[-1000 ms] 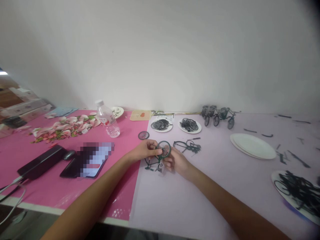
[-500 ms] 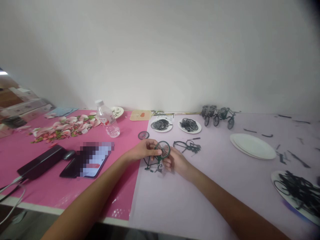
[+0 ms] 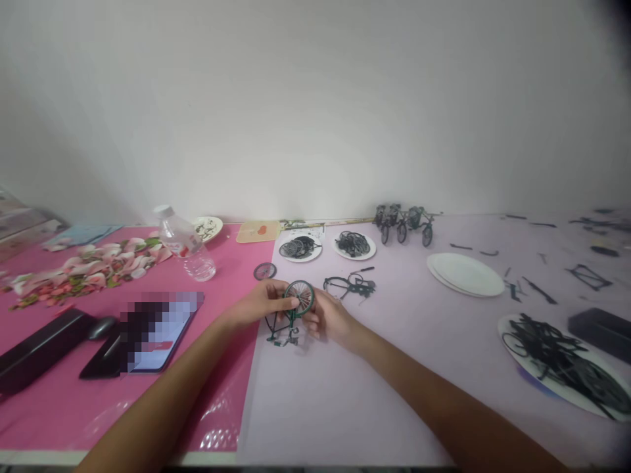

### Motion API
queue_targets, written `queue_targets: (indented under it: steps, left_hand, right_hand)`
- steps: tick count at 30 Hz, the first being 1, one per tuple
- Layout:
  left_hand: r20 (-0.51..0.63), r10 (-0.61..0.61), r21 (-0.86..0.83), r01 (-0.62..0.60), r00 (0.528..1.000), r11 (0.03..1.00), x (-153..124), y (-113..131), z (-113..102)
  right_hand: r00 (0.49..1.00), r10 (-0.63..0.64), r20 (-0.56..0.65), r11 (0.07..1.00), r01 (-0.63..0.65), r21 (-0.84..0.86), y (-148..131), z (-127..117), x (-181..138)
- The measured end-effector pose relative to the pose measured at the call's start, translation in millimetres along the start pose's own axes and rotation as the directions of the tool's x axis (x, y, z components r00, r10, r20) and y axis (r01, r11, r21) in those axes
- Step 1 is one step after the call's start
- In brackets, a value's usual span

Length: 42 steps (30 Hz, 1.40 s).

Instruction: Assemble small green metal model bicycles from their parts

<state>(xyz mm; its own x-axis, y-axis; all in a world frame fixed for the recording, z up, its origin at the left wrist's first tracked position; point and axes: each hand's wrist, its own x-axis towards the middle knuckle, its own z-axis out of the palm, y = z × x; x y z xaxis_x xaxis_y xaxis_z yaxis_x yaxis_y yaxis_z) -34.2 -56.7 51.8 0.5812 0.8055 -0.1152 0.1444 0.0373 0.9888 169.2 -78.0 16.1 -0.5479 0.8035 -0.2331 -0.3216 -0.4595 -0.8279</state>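
Note:
A small dark green model bicycle (image 3: 282, 326) stands upended on the lilac tabletop (image 3: 374, 387), with a spoked wheel (image 3: 300, 295) at its top. My left hand (image 3: 259, 304) is closed, pinching the wheel from the left. From the right, my right hand (image 3: 328, 318) is closed on the bicycle just under the wheel. A loose wheel (image 3: 265, 270) lies on the pink mat (image 3: 59, 407) a little behind my left hand. A bicycle frame part (image 3: 349, 286) lies just behind my right hand.
Two small plates of wheels (image 3: 299, 248) and parts (image 3: 353, 244) sit behind. Finished model bicycles (image 3: 404, 223) stand by the wall. Empty white plates (image 3: 466, 274) and a plate of black parts (image 3: 562, 361) lie right. A water bottle (image 3: 186, 244), phone (image 3: 148, 332), mouse (image 3: 101, 326) and flowers (image 3: 83, 266) lie left.
The view has swung to the right, so everything sits further left in the picture. Both hands keep the same hold on the wheel and bicycle.

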Motion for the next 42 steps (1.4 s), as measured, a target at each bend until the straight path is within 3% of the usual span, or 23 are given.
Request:
queue_targets:
  steps: [4, 9, 14, 24, 42]
  left_hand:
    - [-0.021, 0.005, -0.009, -0.005, 1.000, 1.000, 0.0, 2.4, 5.5]
    - [-0.046, -0.004, 0.032, 0.006, 0.999, 0.999, 0.2, 0.3, 5.2]
    - [-0.057, -0.013, 0.074, 0.017, 0.998, 0.997, -0.5, -0.4, 5.1]
    - [0.027, 0.034, 0.007, -0.034, 0.999, 0.999, -2.1, 6.7, 8.6]
    - [-0.083, 0.063, 0.008, -0.063, 0.995, 0.998, -0.8, 8.1, 13.7]
  right_hand:
    - [0.997, 0.056, 0.058, 0.998, -0.058, 0.023, -1.6, -0.6, 0.6]
    - [0.999, -0.030, 0.040, 0.999, 0.029, 0.017, -1.9, 0.9, -4.7]
    - [0.999, -0.029, 0.037, 1.000, 0.029, 0.011, -1.0, 0.8, -5.7]
    - [1.000, -0.030, 0.007, 1.000, 0.030, -0.009, -2.0, 1.2, -5.3]
    - [0.994, -0.043, -0.096, 0.999, 0.042, -0.009, -3.9, 4.4, -5.2]
